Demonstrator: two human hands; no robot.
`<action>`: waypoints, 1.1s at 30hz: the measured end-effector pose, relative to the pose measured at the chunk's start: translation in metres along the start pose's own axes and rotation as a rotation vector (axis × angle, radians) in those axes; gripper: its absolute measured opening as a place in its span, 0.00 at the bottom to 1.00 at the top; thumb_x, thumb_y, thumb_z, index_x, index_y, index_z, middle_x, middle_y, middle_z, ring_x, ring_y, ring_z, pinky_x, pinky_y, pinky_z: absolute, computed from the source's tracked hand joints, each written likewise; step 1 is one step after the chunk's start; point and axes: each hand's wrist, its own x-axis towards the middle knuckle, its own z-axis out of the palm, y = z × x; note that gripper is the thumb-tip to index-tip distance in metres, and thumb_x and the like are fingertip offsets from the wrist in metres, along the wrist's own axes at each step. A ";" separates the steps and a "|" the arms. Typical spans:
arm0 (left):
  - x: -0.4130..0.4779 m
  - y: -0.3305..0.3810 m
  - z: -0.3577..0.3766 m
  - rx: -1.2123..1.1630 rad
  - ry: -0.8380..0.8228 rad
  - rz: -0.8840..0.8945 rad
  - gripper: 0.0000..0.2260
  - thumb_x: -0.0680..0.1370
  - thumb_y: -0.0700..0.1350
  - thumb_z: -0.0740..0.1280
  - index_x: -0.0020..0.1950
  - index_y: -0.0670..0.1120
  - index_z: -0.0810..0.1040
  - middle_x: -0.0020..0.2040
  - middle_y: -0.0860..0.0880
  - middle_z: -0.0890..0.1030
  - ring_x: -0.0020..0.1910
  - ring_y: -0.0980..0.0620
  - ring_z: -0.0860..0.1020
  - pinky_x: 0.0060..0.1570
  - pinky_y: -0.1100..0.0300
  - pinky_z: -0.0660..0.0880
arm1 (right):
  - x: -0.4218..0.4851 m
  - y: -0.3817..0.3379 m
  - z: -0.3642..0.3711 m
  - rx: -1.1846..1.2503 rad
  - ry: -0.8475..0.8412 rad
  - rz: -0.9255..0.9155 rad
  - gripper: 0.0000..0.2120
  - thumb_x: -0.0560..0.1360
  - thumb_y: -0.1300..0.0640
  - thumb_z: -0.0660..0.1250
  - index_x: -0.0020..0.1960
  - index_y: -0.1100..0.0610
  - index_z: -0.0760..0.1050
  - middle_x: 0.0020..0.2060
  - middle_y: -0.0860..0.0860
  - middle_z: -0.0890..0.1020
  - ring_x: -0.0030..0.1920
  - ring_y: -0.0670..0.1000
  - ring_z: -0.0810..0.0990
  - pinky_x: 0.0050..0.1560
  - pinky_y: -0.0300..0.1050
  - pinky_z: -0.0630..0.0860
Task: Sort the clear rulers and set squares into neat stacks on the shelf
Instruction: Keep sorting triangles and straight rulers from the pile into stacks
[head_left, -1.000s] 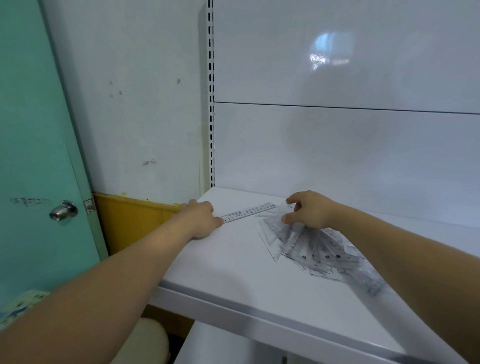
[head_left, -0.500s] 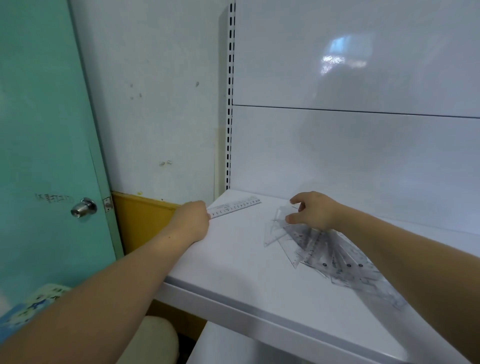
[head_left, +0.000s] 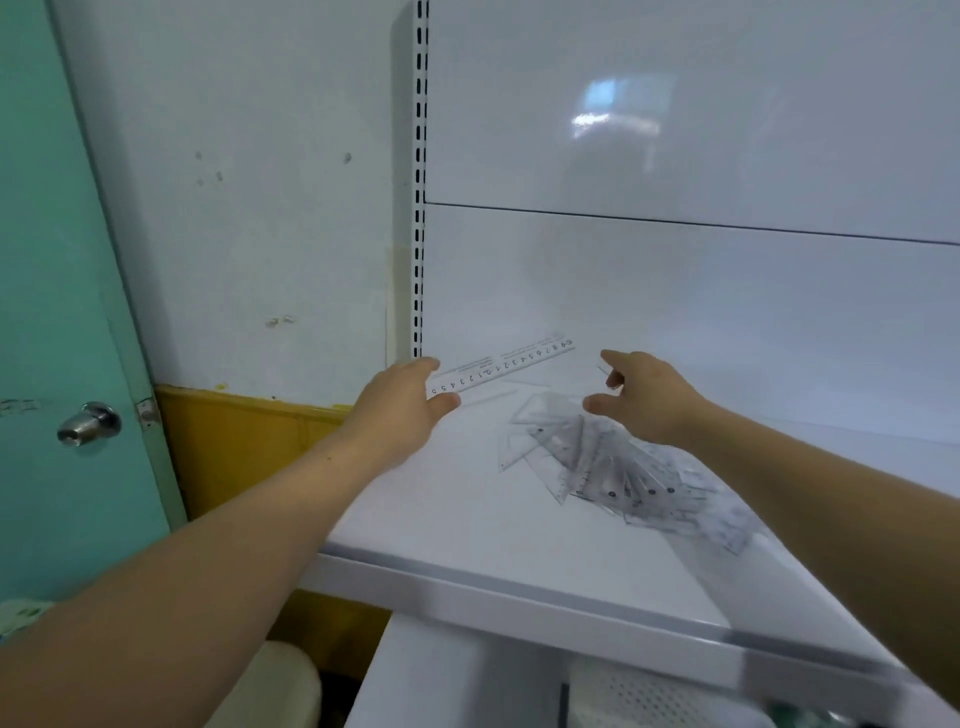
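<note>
On the white shelf (head_left: 457, 525) a loose pile of clear rulers and set squares (head_left: 613, 467) fans out towards the right. My left hand (head_left: 402, 410) pinches the left end of a clear ruler (head_left: 509, 364) with printed numbers. The ruler points right along the shelf's back left corner and is tilted slightly up. My right hand (head_left: 649, 400) hovers just above the far end of the pile with fingers spread and loosely bent. I see nothing gripped in it.
A slotted metal upright (head_left: 418, 182) and the glossy white back panel (head_left: 675, 286) bound the shelf. To the left are a white wall, a yellow band (head_left: 249, 441) and a green door with a knob (head_left: 88, 423). A white perforated basket (head_left: 649, 696) sits below.
My right hand has let go of the pile, lifted and opened its fingers. My left hand still holds the ruler, now angled up near the back corner.
</note>
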 end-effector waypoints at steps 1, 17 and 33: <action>-0.001 0.008 0.000 -0.049 0.008 0.022 0.21 0.78 0.54 0.64 0.68 0.46 0.70 0.48 0.50 0.75 0.49 0.48 0.74 0.47 0.58 0.68 | -0.009 0.005 -0.004 0.007 0.038 0.018 0.35 0.75 0.44 0.66 0.76 0.55 0.56 0.60 0.52 0.74 0.53 0.50 0.71 0.56 0.42 0.67; -0.063 0.238 0.092 -0.350 -0.152 0.401 0.19 0.76 0.55 0.67 0.62 0.47 0.76 0.45 0.52 0.73 0.44 0.52 0.73 0.44 0.60 0.67 | -0.236 0.160 -0.122 -0.025 0.407 0.421 0.28 0.76 0.46 0.65 0.72 0.54 0.62 0.47 0.49 0.71 0.47 0.47 0.70 0.50 0.42 0.66; -0.153 0.492 0.218 -0.331 -0.374 0.454 0.21 0.79 0.53 0.63 0.68 0.45 0.71 0.54 0.48 0.73 0.49 0.50 0.72 0.51 0.59 0.68 | -0.425 0.372 -0.215 -0.069 0.404 0.592 0.27 0.78 0.50 0.64 0.74 0.51 0.61 0.58 0.51 0.76 0.51 0.48 0.74 0.54 0.44 0.72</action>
